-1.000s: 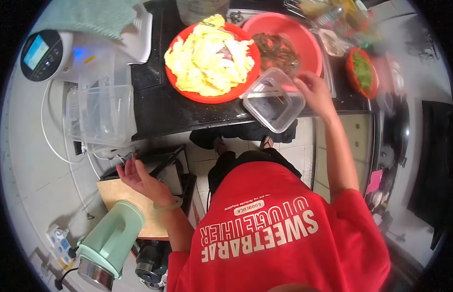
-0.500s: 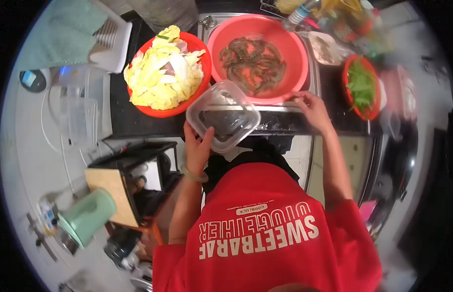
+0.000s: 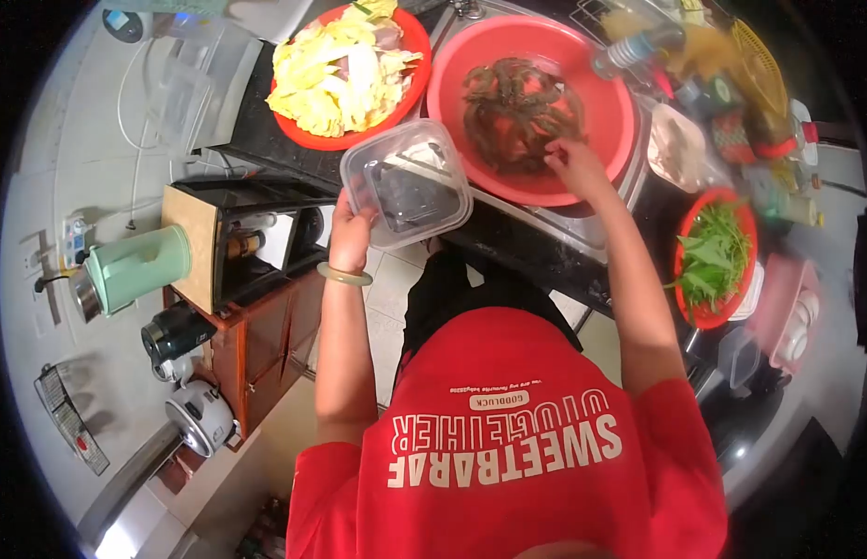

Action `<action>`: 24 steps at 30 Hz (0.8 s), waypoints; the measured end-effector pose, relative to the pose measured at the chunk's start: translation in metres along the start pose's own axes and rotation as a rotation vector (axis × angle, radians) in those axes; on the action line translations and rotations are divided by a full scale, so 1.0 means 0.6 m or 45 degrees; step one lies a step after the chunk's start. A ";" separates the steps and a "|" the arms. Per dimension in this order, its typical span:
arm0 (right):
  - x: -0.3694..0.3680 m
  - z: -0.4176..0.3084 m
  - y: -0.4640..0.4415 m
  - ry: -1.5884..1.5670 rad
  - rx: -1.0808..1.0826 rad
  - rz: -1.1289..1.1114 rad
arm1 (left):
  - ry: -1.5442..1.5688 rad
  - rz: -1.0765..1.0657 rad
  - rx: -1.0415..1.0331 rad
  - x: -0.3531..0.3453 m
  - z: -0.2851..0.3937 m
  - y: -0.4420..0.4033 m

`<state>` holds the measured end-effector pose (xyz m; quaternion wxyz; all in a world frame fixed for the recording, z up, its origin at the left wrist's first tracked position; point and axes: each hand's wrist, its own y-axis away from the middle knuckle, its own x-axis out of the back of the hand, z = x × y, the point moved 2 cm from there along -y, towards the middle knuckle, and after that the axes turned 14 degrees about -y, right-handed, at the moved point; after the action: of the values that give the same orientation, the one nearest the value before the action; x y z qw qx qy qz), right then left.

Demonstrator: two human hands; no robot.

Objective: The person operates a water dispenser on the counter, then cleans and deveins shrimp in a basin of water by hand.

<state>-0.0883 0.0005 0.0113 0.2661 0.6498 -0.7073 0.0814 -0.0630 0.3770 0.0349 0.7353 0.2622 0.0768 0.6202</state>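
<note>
My left hand [image 3: 352,230] grips the near left edge of a clear plastic container [image 3: 406,182], which looks empty and hangs over the counter's front edge. Inside the pink basin [image 3: 605,102] lie dark shrimp [image 3: 513,107]. My right hand [image 3: 575,168] reaches over the basin's near right rim, its fingers pinched together at the edge of the shrimp; whether they hold one is too small to tell. Left of the basin, a red-orange plate [image 3: 417,42] is heaped with pale yellow cabbage leaves [image 3: 336,79].
Green leaves [image 3: 713,256] fill a red basket [image 3: 687,296] on the right. Behind it are a white tray [image 3: 676,147], a plastic bottle [image 3: 638,51] and a pink rack [image 3: 778,317]. A green jug [image 3: 140,268] stands on a low shelf unit at left.
My right hand has left the front of the counter and moved into the basin. My left hand, apart from the container at first, took hold of it. The view has turned.
</note>
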 end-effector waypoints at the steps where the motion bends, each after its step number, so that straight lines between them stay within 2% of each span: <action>1: -0.005 0.023 -0.015 0.056 -0.033 -0.023 | -0.010 0.010 -0.003 -0.001 -0.002 -0.002; 6: -0.042 0.090 -0.051 0.104 -0.156 -0.153 | -0.009 0.026 0.023 -0.008 0.005 0.000; 8: -0.068 0.080 -0.057 0.224 0.051 -0.219 | 0.048 -0.011 -0.095 -0.004 -0.004 -0.006; 9: -0.078 0.057 -0.057 0.230 0.036 -0.215 | 0.052 -0.026 -0.088 -0.001 -0.007 -0.010; 11: -0.095 0.019 -0.059 0.472 -0.057 -0.292 | -0.128 -0.003 -0.222 0.001 -0.012 -0.013; 12: -0.109 0.038 -0.069 0.483 -0.065 -0.295 | -0.117 -0.009 -0.216 0.001 -0.017 -0.014; 14: -0.141 0.076 -0.086 0.783 -0.354 -0.342 | -0.204 0.021 -0.277 0.001 -0.015 -0.017; 15: -0.145 0.076 -0.088 0.913 -0.465 -0.459 | -0.261 0.034 -0.284 0.002 -0.010 -0.014; 19: -0.142 0.081 -0.087 0.889 -0.538 -0.474 | -0.272 0.012 -0.323 0.003 0.012 -0.011; 21: -0.121 0.086 -0.084 0.639 -0.123 -0.248 | -0.246 -0.042 -0.332 0.004 0.006 -0.012; 22: -0.111 0.085 -0.082 0.639 -0.129 -0.247 | -0.246 -0.049 -0.330 0.005 0.002 -0.013; 24: -0.081 0.056 -0.077 -0.413 -0.700 -0.154 | -0.232 -0.005 -0.360 0.005 -0.003 -0.016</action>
<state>-0.0523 0.0210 -0.0513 0.3198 0.5990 -0.6961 -0.2333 -0.0545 0.3793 0.0293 0.7701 0.2112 -0.0775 0.5970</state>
